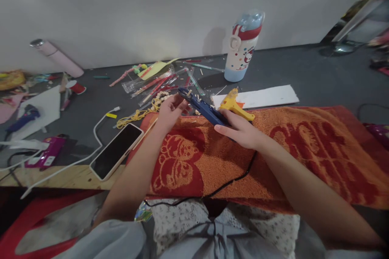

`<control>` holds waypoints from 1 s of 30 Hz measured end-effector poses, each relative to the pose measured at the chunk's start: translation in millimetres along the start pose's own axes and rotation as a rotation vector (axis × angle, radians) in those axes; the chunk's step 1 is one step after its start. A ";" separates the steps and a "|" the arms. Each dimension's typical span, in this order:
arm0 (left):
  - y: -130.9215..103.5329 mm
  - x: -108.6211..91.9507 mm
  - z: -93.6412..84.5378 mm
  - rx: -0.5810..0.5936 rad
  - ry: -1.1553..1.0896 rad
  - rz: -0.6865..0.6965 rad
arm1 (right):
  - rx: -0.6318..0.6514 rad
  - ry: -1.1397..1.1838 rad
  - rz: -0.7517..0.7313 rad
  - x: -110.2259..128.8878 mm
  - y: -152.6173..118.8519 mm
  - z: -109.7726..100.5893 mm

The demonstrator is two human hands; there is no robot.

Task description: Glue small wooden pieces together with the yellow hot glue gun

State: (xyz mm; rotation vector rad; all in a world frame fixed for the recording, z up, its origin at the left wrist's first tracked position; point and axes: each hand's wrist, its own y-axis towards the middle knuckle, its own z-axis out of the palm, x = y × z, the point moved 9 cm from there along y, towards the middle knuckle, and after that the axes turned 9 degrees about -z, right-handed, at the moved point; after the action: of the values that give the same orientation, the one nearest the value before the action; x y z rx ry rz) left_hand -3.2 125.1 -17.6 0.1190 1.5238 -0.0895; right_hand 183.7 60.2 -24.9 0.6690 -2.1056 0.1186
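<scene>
My right hand (241, 129) is closed around the near end of a long dark-blue tool (203, 109), whose exact kind I cannot make out. A black cord (234, 180) emerges below that hand and trails across the orange and red towel (227, 162). Close to the tool's far end, my left hand (172, 109) has its fingers curled together; whatever is between them is hidden. A small pale piece (189, 93) shows at that far end. Just beyond my right hand lies a yellow trigger-shaped tool (234, 105), partly over a white strip (270, 97).
A cartoon bottle (243, 48) stands behind. Plastic-wrapped sticks (158, 85) and yellow string (136, 117) lie behind my left hand. Leftward are a phone (117, 151), a white cable (97, 133), a purple power strip (50, 151), a blue glue gun (26, 119) and a leaning pink flask (57, 56).
</scene>
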 end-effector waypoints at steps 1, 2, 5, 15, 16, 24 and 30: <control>-0.2 1.2 1.2 0.030 -0.030 -0.010 | 0.012 0.000 -0.011 1.4 0.2 0.4; -0.7 2.0 1.8 0.056 -0.061 -0.016 | 0.022 0.007 -0.022 2.5 0.4 0.7; -2.3 3.6 0.6 0.101 -0.135 -0.028 | 0.036 0.046 -0.047 4.6 0.5 0.7; -0.9 11.2 -5.5 0.105 -0.177 -0.105 | 0.075 0.132 -0.075 6.8 0.2 2.8; -0.6 10.3 -5.3 0.096 -0.168 -0.103 | 0.074 0.129 -0.075 6.7 0.4 2.7; -11.7 -16.6 -14.6 -0.232 0.248 0.130 | 0.001 0.001 0.007 -3.6 1.3 -1.5; -21.5 -25.4 -14.6 -0.277 0.476 0.245 | -0.007 0.036 -0.006 -2.4 0.4 -0.4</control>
State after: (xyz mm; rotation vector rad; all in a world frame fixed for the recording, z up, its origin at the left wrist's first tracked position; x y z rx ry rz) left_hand -21.7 105.4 6.6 0.1089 1.9660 0.3681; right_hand 184.9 61.6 -26.5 0.6641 -2.0683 0.1199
